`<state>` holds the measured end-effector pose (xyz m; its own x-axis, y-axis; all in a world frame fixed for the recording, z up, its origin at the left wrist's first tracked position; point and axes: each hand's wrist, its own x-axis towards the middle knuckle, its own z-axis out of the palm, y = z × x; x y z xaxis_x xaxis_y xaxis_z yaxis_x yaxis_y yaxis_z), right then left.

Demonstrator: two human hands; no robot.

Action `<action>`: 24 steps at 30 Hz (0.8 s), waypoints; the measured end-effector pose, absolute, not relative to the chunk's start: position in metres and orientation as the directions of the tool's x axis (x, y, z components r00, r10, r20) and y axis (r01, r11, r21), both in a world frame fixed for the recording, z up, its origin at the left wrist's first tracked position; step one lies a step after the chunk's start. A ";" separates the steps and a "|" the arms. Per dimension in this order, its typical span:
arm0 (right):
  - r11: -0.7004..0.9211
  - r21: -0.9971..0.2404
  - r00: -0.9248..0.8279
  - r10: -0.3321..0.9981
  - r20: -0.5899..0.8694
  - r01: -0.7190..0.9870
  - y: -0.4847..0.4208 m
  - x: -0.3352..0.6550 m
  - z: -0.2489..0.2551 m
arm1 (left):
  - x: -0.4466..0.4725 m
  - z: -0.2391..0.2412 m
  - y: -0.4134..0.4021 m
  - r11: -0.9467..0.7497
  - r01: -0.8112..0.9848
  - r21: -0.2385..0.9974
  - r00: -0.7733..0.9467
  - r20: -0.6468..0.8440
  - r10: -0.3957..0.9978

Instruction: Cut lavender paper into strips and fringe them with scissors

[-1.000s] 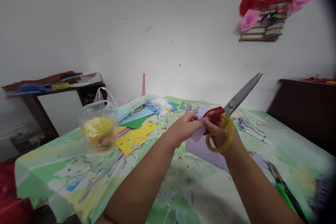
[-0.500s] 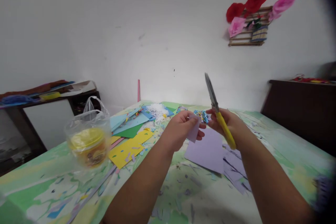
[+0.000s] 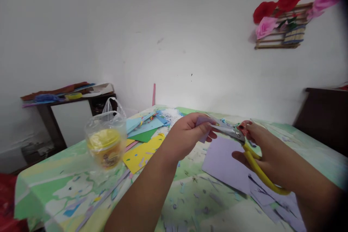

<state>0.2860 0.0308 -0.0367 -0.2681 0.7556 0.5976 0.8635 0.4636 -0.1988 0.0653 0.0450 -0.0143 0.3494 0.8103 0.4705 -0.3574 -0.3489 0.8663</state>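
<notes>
Remotely, I record my left hand (image 3: 187,135), its grip pinching a small purple paper (image 3: 202,119) raised above the tabletop (image 3: 40,170). My right hand (image 3: 269,154) has its grip around the scissors (image 3: 257,166), blades at that paper. Below lies a larger purple sheet (image 3: 227,163).

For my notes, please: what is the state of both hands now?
Left hand: closed, pinching a small purple paper piece.
Right hand: holding scissors by the handles.

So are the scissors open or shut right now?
Open: the scissors have their red and yellow handles spread apart and blades parted at the purple paper slip.
</notes>
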 end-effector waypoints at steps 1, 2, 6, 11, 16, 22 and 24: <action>0.469 -0.183 -0.278 0.748 0.603 0.864 0.029 0.285 -0.037 | 0.064 -0.013 0.044 -0.363 -0.321 0.875 0.336 0.464 0.820; 0.472 -0.173 -0.285 0.744 0.605 0.865 0.028 0.284 -0.038 | 0.064 -0.012 0.043 -0.373 -0.279 0.885 0.326 0.453 0.830; 0.487 -0.180 -0.296 0.742 0.602 0.855 0.022 0.279 -0.039 | 0.061 -0.010 0.040 -0.428 -0.143 0.892 0.341 0.451 0.825; 0.469 -0.196 -0.279 0.759 0.588 0.861 0.020 0.277 -0.040 | 0.061 -0.014 0.037 -0.511 -0.082 0.855 0.341 0.506 0.792; 0.432 -0.245 -0.267 0.822 0.504 0.868 0.022 0.282 -0.045 | 0.057 -0.012 0.034 -0.579 0.045 0.814 0.343 0.532 0.774; 0.459 -0.331 -0.312 0.857 0.410 0.825 0.019 0.278 -0.047 | 0.055 -0.009 0.031 -0.607 0.131 0.784 0.421 0.511 0.750; 0.456 -0.355 -0.316 0.867 0.385 0.816 0.017 0.274 -0.045 | 0.056 -0.009 0.031 -0.601 0.141 0.787 0.425 0.500 0.755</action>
<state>0.2738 0.0174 -0.0453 -0.3161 0.8669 0.3855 0.8162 0.4556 -0.3553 0.0562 0.0309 -0.0090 0.4246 0.7550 0.4997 0.1415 -0.6005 0.7870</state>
